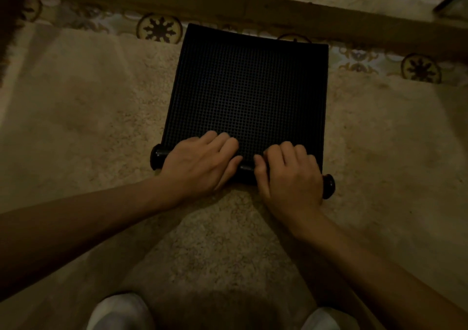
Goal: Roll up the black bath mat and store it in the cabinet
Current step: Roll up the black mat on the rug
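Observation:
The black bath mat (248,89) has a grid texture and lies on a beige carpet, its far edge reaching the patterned tiles. Its near edge is rolled into a tight roll (245,171) whose ends stick out at the left and right. My left hand (200,165) presses on the left half of the roll, fingers curled over it onto the flat mat. My right hand (288,175) grips the right half the same way. No cabinet is in view.
The beige shaggy carpet (88,127) covers the floor around the mat. Patterned floor tiles (159,28) run along the far side, with a brown raised ledge (278,8) behind them. My knees in light trousers (119,312) show at the bottom.

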`<act>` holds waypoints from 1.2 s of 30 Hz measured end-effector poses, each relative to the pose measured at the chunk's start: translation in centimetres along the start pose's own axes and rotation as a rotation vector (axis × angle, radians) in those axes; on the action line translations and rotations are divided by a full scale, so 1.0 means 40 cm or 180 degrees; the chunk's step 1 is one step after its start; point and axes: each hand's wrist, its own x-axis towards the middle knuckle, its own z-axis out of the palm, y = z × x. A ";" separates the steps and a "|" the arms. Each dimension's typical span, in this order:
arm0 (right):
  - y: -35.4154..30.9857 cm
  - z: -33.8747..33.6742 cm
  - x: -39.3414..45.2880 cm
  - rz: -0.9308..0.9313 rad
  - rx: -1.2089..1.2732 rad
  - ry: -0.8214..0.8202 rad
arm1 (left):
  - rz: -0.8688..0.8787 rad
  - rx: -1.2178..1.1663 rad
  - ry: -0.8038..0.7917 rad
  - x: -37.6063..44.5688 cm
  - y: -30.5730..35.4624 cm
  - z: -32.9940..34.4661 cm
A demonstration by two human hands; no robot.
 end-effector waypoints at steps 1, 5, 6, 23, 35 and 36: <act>0.001 0.005 0.003 -0.0050 -0.0019 0.0000 | -0.0038 0.0066 0.0054 -0.003 0.003 0.003; 0.016 0.016 0.048 -0.0017 0.0128 -0.0082 | -0.0752 0.0446 0.0144 0.009 0.042 0.008; 0.020 0.014 0.062 0.0076 0.0178 -0.0143 | -0.0811 0.0440 0.0136 0.009 0.051 0.011; 0.021 0.020 0.127 0.0138 0.0182 -0.0291 | -0.0564 0.0346 0.0253 0.069 0.006 0.017; 0.023 0.023 0.107 0.0244 0.0048 -0.0039 | -0.0387 0.0331 0.0285 0.126 -0.019 0.012; 0.021 0.026 0.109 0.0260 -0.0009 -0.0070 | -0.0397 0.0285 0.0277 0.135 -0.021 0.012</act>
